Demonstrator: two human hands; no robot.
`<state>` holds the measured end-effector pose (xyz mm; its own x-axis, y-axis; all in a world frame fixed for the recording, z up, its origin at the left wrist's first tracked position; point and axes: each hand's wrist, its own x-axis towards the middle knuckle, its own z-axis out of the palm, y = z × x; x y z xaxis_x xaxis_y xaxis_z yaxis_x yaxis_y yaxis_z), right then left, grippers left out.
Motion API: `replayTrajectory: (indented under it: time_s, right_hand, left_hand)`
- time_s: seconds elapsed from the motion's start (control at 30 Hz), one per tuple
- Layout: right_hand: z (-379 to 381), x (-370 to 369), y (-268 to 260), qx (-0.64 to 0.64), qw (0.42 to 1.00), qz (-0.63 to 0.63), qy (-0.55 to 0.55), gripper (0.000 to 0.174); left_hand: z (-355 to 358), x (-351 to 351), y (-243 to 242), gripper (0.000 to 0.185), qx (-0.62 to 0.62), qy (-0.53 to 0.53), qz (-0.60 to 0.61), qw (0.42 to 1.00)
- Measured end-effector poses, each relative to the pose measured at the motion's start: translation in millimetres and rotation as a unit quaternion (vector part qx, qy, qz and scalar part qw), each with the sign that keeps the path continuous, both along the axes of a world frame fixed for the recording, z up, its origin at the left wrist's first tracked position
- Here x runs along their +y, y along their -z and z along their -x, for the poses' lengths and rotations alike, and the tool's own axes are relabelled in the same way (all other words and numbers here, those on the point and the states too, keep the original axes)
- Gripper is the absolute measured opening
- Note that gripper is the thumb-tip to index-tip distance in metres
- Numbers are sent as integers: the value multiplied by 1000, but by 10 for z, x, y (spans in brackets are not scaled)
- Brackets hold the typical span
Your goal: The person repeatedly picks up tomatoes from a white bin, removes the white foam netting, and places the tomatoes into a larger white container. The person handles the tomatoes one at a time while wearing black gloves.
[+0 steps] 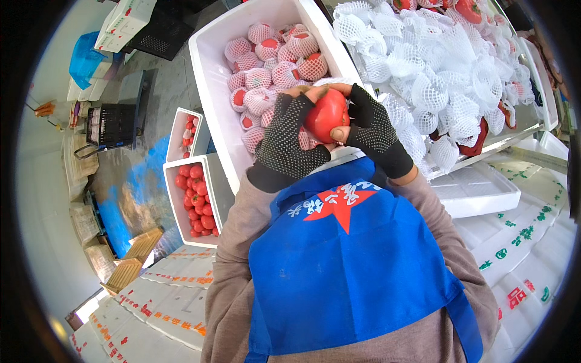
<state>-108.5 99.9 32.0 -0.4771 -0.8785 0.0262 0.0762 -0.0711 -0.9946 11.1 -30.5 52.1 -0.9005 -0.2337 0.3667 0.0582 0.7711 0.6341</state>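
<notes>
A large red tomato is held between my two hands, both in black fingerless gloves with pale grip dots. My left hand covers its left side, fingers curled over the top. On the tomato's right, my right hand has its thumb pressed to the lower skin. The tomato has no net on it. Beneath and beyond my hands stands a white foam box with many tomatoes in foam net sleeves. A heap of loose white foam net sleeves lies on a table just right of the box.
Left of me, one foam box holds bare tomatoes and a smaller foam box holds more. A white foam lid lies below the metal table edge. Stacked printed foam boxes stand at lower left. A black crate is farther left.
</notes>
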Motion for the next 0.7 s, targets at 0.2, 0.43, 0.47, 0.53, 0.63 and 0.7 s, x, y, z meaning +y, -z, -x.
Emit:
replayTrajectory:
  time_s: [0.2, 0.43, 0.47, 0.53, 0.63, 0.7]
  right_hand:
    - [10, 66, 114, -328, 938, 106, -26, 80]
    - [0, 49, 176, -395, 907, 136, -50, 91]
    - [11, 39, 173, -354, 924, 136, -46, 93]
    - [45, 20, 164, -278, 950, 136, -40, 97]
    - [85, 10, 154, -193, 975, 106, -44, 97]
    - [84, 10, 159, -163, 981, 93, -45, 97]
  left_hand:
    - [-73, -42, 356, 48, 53, -152, -649, 743]
    - [-5, 141, 692, 42, -109, 19, -404, 908]
    - [9, 124, 658, 42, -32, 36, -491, 870]
    - [39, 34, 549, 42, -6, 3, -664, 748]
    - [57, -193, 341, 34, 73, 90, -887, 446]
    - [139, -302, 237, 33, 93, 210, -853, 468]
